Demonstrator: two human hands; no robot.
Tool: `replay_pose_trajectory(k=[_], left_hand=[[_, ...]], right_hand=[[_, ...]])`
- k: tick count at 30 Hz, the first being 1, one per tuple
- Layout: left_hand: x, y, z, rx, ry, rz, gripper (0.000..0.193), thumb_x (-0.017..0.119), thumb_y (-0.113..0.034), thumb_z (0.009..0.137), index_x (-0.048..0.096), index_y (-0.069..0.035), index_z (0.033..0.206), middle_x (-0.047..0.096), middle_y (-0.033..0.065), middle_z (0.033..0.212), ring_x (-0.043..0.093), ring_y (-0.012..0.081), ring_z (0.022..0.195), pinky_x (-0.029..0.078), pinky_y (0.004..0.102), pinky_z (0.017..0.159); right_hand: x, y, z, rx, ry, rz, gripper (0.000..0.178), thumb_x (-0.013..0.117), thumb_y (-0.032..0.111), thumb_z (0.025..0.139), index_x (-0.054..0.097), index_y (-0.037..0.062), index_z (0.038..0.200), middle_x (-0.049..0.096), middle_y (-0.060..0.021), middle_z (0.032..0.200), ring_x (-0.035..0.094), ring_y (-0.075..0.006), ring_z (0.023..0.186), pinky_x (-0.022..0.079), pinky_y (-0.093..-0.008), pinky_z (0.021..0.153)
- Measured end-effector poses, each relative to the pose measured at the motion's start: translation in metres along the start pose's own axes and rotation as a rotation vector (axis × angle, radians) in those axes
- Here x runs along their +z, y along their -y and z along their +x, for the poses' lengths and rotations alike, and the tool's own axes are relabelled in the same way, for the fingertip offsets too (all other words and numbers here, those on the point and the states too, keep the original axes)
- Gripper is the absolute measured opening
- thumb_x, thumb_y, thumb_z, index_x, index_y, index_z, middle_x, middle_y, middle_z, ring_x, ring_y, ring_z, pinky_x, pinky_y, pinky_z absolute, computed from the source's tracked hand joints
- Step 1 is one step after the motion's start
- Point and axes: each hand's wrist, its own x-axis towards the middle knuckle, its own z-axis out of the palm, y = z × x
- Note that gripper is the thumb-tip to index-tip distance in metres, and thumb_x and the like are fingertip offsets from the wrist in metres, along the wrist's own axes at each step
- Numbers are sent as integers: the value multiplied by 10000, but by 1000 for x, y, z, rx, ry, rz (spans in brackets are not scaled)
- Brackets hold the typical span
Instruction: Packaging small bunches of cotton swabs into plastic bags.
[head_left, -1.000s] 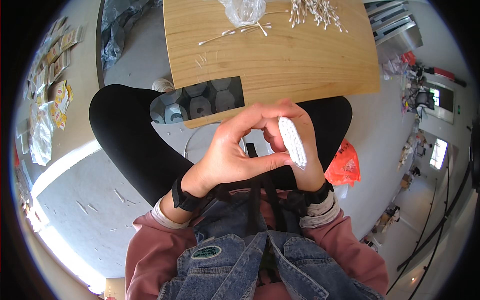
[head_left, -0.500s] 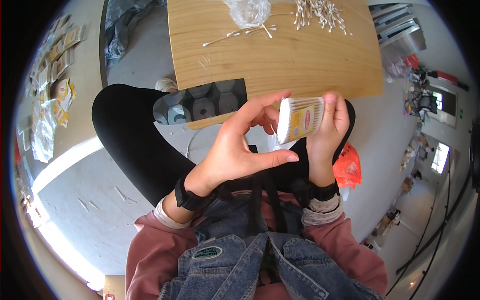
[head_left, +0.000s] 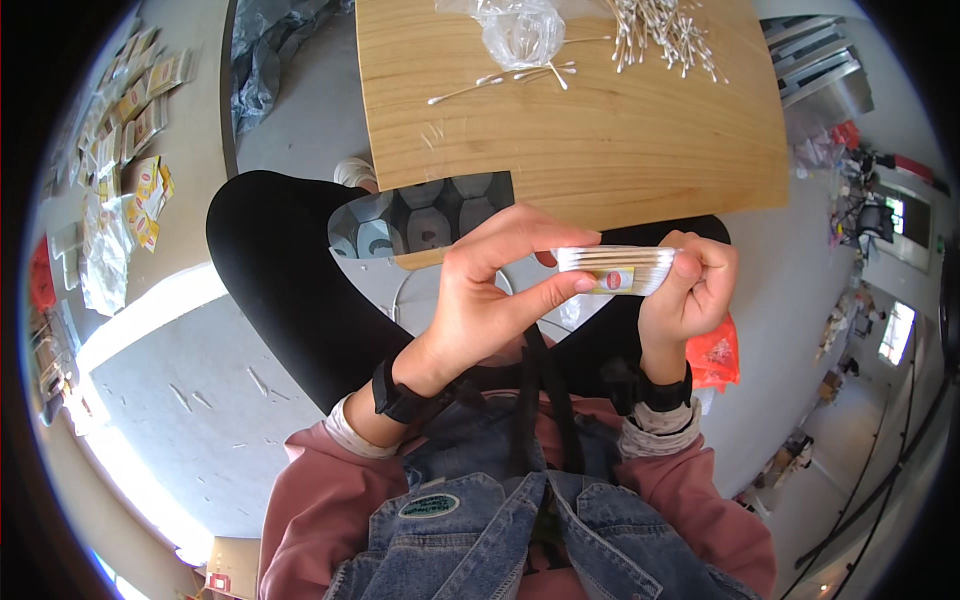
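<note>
A clear pack of cotton swabs (head_left: 612, 270) with a yellow and red label is held level between my two hands, above my lap. My left hand (head_left: 490, 290) pinches its left end, thumb below at the label and fingers along the top edge. Around the right end my right hand (head_left: 692, 290) is closed, its thumb pressed on the near side. White tips and thin sticks show through the wrapping.
On the wooden table (head_left: 570, 140) ahead lie a heap of loose cotton swabs (head_left: 665, 35), a few single swabs (head_left: 500, 80) and a clear plastic bag (head_left: 525, 35). Swab packs (head_left: 140, 100) cover a surface at left. An orange bag (head_left: 712, 355) is beside my right leg.
The pack has tilted from nearly upright to flat and come slightly lower. My left hand, open beside it before, has closed on its left end. The whole view has shifted a little.
</note>
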Motion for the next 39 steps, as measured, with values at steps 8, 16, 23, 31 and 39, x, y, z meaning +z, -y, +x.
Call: replay_pose_trajectory(k=[8, 16, 23, 31, 39], left_hand=[[-7, -2, 14, 131, 68, 280, 271, 809, -69, 742, 696, -37, 986, 680, 64, 935, 606, 209, 825, 480, 296, 715], [-8, 5, 13, 109, -44, 280, 275, 807, -23, 712, 671, -29, 951, 656, 86, 921, 613, 259, 849, 487, 324, 726], [-8, 4, 13, 266, -54, 441, 313, 771, 47, 661, 668, -47, 942, 644, 80, 947, 612, 268, 872, 489, 356, 755], [-8, 5, 14, 302, -49, 436, 350, 749, 82, 631, 669, -46, 948, 634, 83, 969, 611, 268, 894, 493, 353, 760], [-10, 8, 13, 297, -36, 400, 341, 742, 97, 654, 665, -39, 958, 638, 97, 1011, 612, 273, 911, 497, 348, 770]], right_hand=[[-8, -8, 9, -144, 143, 3, 290, 722, 202, 885, 533, -18, 896, 538, -83, 616, 462, -162, 468, 353, -257, 425], [-5, -3, 9, 191, 164, 150, 312, 782, 179, 820, 648, -28, 1011, 576, -88, 941, 544, -161, 788, 442, -262, 687], [-3, -9, -9, 490, 83, 549, 174, 694, 9, 843, 683, -11, 1016, 549, -128, 1163, 538, -184, 1031, 445, -295, 884], [-3, -9, -9, 526, 80, 583, 157, 663, -11, 866, 680, -9, 1022, 559, -123, 1158, 558, -167, 1007, 473, -269, 845], [-6, -12, -10, 562, 85, 691, 145, 655, -48, 845, 656, -25, 988, 577, -129, 1143, 556, -181, 1026, 448, -302, 886]])
